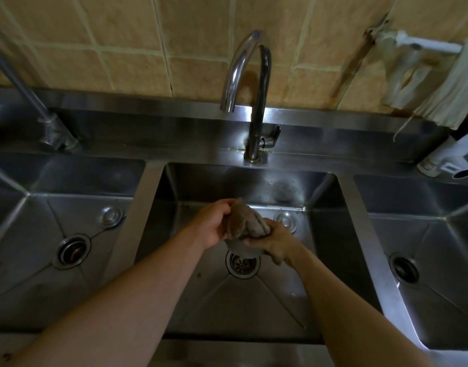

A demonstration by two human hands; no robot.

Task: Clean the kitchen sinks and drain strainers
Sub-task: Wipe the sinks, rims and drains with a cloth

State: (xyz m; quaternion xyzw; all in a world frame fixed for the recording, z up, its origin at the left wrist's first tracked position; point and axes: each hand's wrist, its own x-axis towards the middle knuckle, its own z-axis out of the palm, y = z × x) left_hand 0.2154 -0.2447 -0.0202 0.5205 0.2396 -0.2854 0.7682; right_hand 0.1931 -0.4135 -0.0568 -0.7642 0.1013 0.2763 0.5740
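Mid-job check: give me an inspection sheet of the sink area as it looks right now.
Surface: three stainless steel basins; middle basin has dark specks on its back wall.
Job's things: crumpled brown cloth held over the middle round drain strainer; left drain and right drain sit in their basins.
Clutter: white cylindrical object at the right rear ledge.
Hands: left hand and right hand both grip the cloth.
Cables: nothing seen.
Surroundings: curved chrome faucet, no water seen running; beige tiled wall; pale cloths hanging on a white rail, upper right.
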